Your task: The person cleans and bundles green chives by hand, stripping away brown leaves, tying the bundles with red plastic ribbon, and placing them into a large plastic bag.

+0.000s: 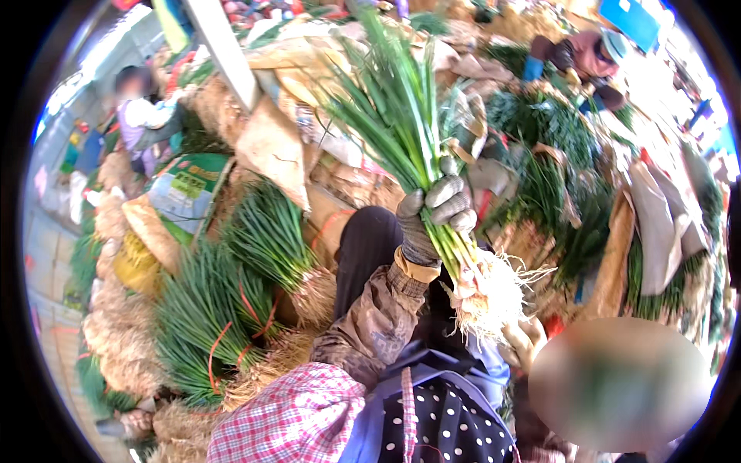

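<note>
My left hand [438,207], in a grey-stained work glove with a tan cuff, is closed round a bunch of green onions [405,135]. The green leaves fan upward and away from me. Below the fist the white stems and pale, stringy roots [494,297] hang toward the lower right. Just beneath those roots is my right hand [525,341], in a tan glove, its visible fingers a little apart with nothing seen in them. A blurred oval hides the area beside that hand. My left sleeve is brown, with a pink-checked cover above it.
Tied green onion bundles [201,324] with red bands lie at my left, another bundle [270,235] beyond them. More onions [548,131] and sacks [668,224] fill the right. One person [143,116] is at far left, another [594,58] bends at far right. A pale post [224,54] rises ahead.
</note>
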A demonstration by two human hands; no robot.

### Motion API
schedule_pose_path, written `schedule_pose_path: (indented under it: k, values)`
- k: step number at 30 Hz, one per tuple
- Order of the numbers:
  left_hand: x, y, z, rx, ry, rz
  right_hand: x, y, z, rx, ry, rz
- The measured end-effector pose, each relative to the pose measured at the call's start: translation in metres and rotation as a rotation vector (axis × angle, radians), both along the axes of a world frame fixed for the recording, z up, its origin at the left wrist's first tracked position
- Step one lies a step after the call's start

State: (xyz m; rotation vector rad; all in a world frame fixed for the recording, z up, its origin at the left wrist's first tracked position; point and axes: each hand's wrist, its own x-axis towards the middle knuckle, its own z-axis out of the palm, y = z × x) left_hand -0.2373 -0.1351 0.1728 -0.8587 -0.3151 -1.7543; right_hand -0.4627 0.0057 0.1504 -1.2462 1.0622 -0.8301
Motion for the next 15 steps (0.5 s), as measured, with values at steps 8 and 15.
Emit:
schedule_pose_path:
  k: [8,15]
  values:
    - [0.012,0.017,-0.012,-0.222,-0.162,-0.079,-0.043,-0.011,0.024,-0.288,0.660,-0.102]
    - [0.000,0.074,-0.034,-0.166,-0.294,-0.291,0.041,-0.087,0.060,-0.198,-0.132,0.034]
